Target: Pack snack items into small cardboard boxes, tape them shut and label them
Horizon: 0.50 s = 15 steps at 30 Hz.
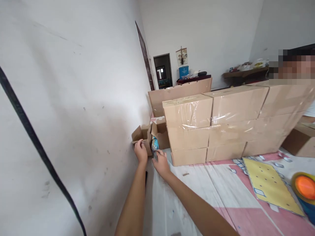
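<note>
My left hand (140, 152) grips the near edge of a small open cardboard box (148, 147), its fingers hooked over the rim beside the wall. The box's flaps stand up, and I cannot make out what lies inside. My right hand (161, 163) is at the table edge, its fingers pinched on the lower end of a shiny blue packet (155, 143). That packet sits upright between the small box and a second open cardboard box (162, 137). Part of it is hidden behind the fingers.
Taped cardboard boxes (187, 137) form a stacked row across the table (192, 193). A roll of tape (294, 188) and a yellow printed shape (270, 185) are at right. The white wall (98, 131) runs close on the left; a person (308, 105) is partly visible at far right.
</note>
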Available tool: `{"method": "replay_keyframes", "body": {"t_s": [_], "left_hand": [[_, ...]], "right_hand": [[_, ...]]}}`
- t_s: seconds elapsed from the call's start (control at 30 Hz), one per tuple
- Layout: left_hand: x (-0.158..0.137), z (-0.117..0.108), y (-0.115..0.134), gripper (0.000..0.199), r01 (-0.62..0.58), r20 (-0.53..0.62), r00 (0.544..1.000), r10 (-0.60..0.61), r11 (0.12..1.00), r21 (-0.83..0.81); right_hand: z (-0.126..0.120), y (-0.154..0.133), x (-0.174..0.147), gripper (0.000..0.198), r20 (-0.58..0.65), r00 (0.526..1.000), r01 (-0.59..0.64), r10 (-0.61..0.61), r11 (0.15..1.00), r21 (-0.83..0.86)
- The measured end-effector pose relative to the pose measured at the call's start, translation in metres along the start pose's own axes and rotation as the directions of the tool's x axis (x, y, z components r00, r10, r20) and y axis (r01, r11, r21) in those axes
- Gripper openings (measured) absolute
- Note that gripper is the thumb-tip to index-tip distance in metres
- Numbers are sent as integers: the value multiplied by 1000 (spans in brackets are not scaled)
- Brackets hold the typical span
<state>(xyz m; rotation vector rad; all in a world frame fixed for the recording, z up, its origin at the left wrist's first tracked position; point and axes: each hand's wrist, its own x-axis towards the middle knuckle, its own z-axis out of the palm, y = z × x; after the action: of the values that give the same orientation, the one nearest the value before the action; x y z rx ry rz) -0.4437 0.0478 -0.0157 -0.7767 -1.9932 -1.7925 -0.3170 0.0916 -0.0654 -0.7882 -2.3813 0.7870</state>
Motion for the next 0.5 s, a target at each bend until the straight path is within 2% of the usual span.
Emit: {"method": "replay_keyframes", "body": {"t_s": [0.07, 0.13, 0.23, 0.33, 0.4, 0.5], "left_hand": [[-30, -25, 14, 19, -3, -99, 995, 1, 1000, -22], [-73, -53, 29, 20, -5, -187, 982, -5, 998, -56], [-144, -95, 56, 19, -1, -278, 960, -41, 989, -149], [-205, -127, 81, 17, 34, -327, 937, -126, 962, -273], [-232, -143, 95, 12, 63, -334, 922, -196, 927, -370], [-258, -155, 110, 11, 136, -247, 922, -298, 847, -514]], "right_hand": [[-16, 8, -46, 38, -136, 991, 31, -11, 990, 139], [-37, 20, -95, 33, -292, 956, 71, 39, 932, 355], [-81, 43, -158, 24, -383, 916, 130, 120, 814, 566], [-145, 70, -205, 19, -431, 893, 180, 132, 772, 610], [-195, 87, -227, 16, -488, 860, 228, 149, 744, 629], [-273, 103, -257, 19, -626, 763, 315, 164, 751, 580]]}}
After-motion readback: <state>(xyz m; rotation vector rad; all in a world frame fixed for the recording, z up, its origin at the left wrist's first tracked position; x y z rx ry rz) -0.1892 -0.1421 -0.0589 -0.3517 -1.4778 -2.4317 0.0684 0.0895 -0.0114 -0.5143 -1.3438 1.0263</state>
